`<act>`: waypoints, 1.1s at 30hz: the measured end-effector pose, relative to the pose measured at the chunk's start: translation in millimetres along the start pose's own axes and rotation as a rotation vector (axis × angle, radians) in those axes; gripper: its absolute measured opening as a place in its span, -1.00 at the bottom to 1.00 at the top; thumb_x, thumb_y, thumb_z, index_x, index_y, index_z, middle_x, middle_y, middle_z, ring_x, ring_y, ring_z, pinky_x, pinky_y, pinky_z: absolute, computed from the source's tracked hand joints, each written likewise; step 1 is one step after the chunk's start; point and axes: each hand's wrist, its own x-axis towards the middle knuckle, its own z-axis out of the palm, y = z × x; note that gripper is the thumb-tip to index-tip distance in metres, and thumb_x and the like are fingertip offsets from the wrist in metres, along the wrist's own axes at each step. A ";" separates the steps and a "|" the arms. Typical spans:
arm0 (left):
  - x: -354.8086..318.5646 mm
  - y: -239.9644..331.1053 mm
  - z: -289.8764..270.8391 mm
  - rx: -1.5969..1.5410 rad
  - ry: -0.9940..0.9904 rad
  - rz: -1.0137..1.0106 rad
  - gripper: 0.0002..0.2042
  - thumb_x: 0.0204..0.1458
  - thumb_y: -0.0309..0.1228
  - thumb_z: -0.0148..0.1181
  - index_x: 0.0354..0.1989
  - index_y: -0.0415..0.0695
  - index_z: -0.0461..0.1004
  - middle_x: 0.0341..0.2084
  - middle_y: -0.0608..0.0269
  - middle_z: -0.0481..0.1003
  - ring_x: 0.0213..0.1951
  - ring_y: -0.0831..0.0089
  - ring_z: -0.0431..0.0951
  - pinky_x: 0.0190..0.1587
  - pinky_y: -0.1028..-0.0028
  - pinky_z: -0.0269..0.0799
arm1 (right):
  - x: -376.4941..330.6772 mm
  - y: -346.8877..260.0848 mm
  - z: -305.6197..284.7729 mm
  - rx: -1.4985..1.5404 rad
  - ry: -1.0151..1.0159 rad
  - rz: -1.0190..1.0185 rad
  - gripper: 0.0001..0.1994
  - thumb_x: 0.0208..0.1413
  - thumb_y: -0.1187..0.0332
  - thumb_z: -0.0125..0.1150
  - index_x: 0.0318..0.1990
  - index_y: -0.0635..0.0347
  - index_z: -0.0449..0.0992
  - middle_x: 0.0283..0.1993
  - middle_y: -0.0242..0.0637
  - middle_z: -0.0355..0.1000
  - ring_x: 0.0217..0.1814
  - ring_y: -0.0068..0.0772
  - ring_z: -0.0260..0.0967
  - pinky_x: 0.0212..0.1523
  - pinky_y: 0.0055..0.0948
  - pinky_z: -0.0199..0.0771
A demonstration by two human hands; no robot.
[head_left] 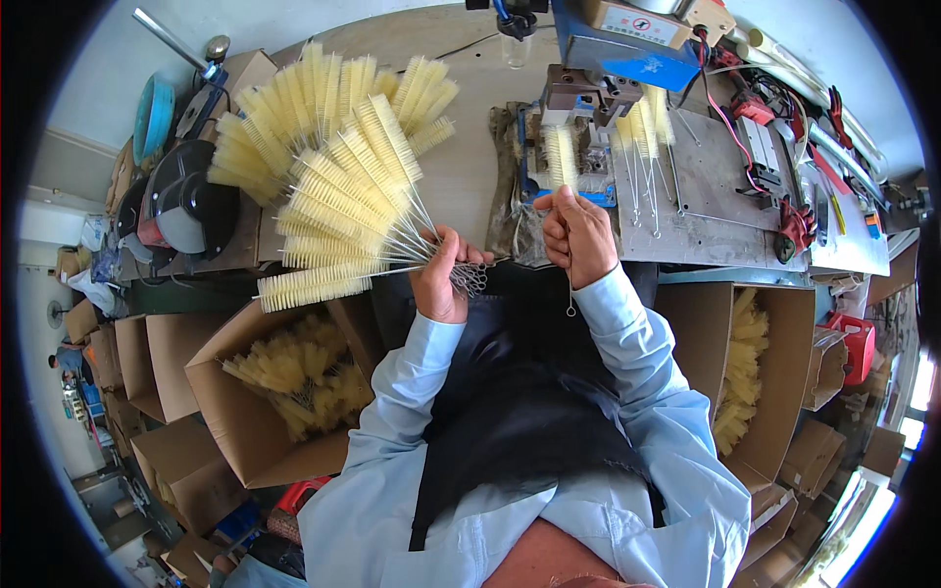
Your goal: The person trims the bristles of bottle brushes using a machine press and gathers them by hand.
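My left hand (443, 278) is closed round the wire handles of several bottle brushes (343, 191), whose pale yellow bristle heads fan out up and to the left. Their looped ends bunch beside my fingers. In my right hand (578, 235) a single bottle brush (560, 155) is gripped by its wire; its looped end hangs below my fist. The bristle head of that brush points up at the metal jaws of a bench machine (573, 93). Whether the tip touches the jaws, I cannot tell. More brushes (642, 125) lie just right of the machine, loops toward me.
Another pile of brushes (304, 88) lies on the bench behind the held bunch. Cardboard boxes (221, 412) with brushes inside stand below at left and right. A black bench grinder (191, 201) is at the left, while tools and a red-handled clamp (794, 230) lie at the right.
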 end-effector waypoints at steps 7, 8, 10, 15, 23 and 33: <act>45.7 -3.0 23.1 0.144 -0.003 0.190 -0.93 0.20 -0.51 0.12 -0.28 -0.14 0.34 -0.55 0.29 0.31 -0.46 0.41 0.44 -0.26 0.20 0.55 | 33.8 -17.2 -20.6 0.242 -0.142 0.204 -0.23 0.29 -0.29 -0.27 0.16 0.39 0.27 -0.19 -0.02 0.49 -0.49 -0.23 0.45 -0.62 -0.27 0.47; 54.6 -3.6 21.1 0.149 -0.006 0.185 -0.93 0.20 -0.51 0.12 -0.28 -0.14 0.34 -0.55 0.29 0.31 -0.46 0.41 0.44 -0.26 0.20 0.55 | 35.9 -22.0 -16.8 0.249 -0.138 0.203 -0.23 0.29 -0.29 -0.27 0.16 0.39 0.27 -0.19 -0.02 0.49 -0.49 -0.23 0.45 -0.62 -0.27 0.47; 70.1 -6.5 17.6 0.207 0.010 0.313 -0.92 0.18 -0.54 0.13 -0.28 -0.17 0.34 -0.56 0.29 0.33 -0.50 0.42 0.46 -0.30 0.23 0.57 | 34.1 -35.8 -2.1 0.304 -0.106 0.187 -0.15 0.26 -0.36 -0.35 0.18 0.43 0.23 0.00 0.06 0.47 -0.26 -0.09 0.53 -0.48 -0.15 0.58; 86.1 -14.8 7.0 0.261 0.020 0.394 -0.92 0.13 -0.58 0.13 -0.37 -0.24 0.37 -0.60 0.23 0.41 -0.58 0.45 0.46 -0.33 0.25 0.61 | 42.5 -44.8 28.9 0.529 -0.082 0.198 -0.35 0.28 -0.10 0.01 0.17 0.42 0.21 0.11 0.09 0.41 -0.05 0.06 0.48 -0.07 0.07 0.58; 88.3 -18.8 0.5 0.244 0.018 0.376 -0.93 0.15 -0.57 0.13 -0.35 -0.24 0.37 -0.60 0.24 0.39 -0.58 0.46 0.46 -0.35 0.21 0.63 | 59.7 -9.8 45.4 0.486 -0.050 0.189 -0.75 0.40 0.18 -0.12 -0.17 0.16 0.36 -0.60 -0.57 0.00 -0.61 -0.64 -0.07 -0.59 -0.57 -0.02; 83.1 -13.0 5.8 0.248 0.041 0.346 -0.90 0.17 -0.52 0.16 -0.30 -0.19 0.34 -0.56 0.29 0.32 -0.53 0.43 0.46 -0.32 0.17 0.61 | 29.2 -17.3 -33.7 0.231 -0.030 -0.026 -0.59 0.42 0.06 -0.16 -0.16 0.30 0.37 -0.64 -0.49 0.07 -0.72 -0.67 -0.09 -0.73 -0.58 -0.09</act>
